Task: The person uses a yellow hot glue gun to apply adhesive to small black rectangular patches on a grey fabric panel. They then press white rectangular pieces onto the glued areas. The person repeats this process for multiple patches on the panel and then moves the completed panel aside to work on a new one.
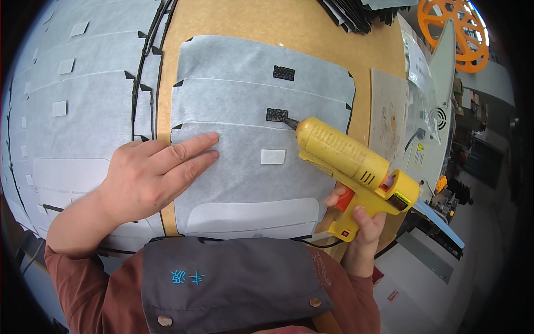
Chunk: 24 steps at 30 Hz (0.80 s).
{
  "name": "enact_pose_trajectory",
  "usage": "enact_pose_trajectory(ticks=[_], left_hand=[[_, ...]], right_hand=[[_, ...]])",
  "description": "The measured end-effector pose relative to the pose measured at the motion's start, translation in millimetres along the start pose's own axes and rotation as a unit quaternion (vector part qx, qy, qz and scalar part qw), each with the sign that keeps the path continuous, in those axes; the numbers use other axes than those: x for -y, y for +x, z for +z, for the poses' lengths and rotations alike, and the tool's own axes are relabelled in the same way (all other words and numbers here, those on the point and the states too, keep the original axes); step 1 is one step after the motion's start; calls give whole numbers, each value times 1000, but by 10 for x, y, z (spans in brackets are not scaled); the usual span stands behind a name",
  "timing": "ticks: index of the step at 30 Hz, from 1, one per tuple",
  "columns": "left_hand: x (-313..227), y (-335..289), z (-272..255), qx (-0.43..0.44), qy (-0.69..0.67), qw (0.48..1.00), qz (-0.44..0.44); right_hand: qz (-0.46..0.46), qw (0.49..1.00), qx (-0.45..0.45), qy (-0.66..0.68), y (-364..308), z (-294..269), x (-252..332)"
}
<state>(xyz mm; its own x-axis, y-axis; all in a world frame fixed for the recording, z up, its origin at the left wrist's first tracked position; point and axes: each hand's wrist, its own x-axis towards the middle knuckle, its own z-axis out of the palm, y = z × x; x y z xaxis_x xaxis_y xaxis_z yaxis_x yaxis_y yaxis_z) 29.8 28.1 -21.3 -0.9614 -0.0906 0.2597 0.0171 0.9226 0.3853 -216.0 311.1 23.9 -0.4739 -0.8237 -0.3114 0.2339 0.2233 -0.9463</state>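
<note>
My right hand (364, 225) grips a yellow hot glue gun (345, 158) by its handle, a finger at the red trigger. The gun's dark nozzle touches or hovers just over a small black rectangular patch (276, 114) on a grey-white layered fabric panel (233, 100). Farther up the panel lies a second black patch (283, 73); nearer to me is a small white rectangle (272, 157). My left hand (150, 172) lies on the panel's left side, palm down, fingers stretched out and holding nothing. Whether glue comes out cannot be seen.
To the left spread more grey-white panels (100, 111) bearing white rectangles. A stack of dark-edged pieces (350, 16) sits at the far edge of the brown table (239, 19). At right stand a pale machine (431, 150) and an orange spoked reel (456, 33). A black cord (322, 245) runs near my apron.
</note>
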Motion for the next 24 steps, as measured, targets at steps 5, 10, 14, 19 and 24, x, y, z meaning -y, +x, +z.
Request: enact_pose_trajectory(ticks=[5, 10, 14, 19, 24], left_hand=[[-4, 4, 1, 0, -1, 1000, -1], [-2, 3, -4, 2, -1, 1000, 0], [0, -14, -3, 3, -2, 1000, -2], [1, -5, -8, 8, 1, 1000, -1], [6, -11, -4, 2, 0, 1000, 1]], right_hand=[[-5, 1000, 2, 3, 2, -16, -25], [-5, 1000, 1, 5, 2, -16, -29], [5, 1000, -17, 1, 20, -7, -17], [24, 995, -83, -40, 95, 194, 49], [23, 995, -73, -56, 176, 248, 72]])
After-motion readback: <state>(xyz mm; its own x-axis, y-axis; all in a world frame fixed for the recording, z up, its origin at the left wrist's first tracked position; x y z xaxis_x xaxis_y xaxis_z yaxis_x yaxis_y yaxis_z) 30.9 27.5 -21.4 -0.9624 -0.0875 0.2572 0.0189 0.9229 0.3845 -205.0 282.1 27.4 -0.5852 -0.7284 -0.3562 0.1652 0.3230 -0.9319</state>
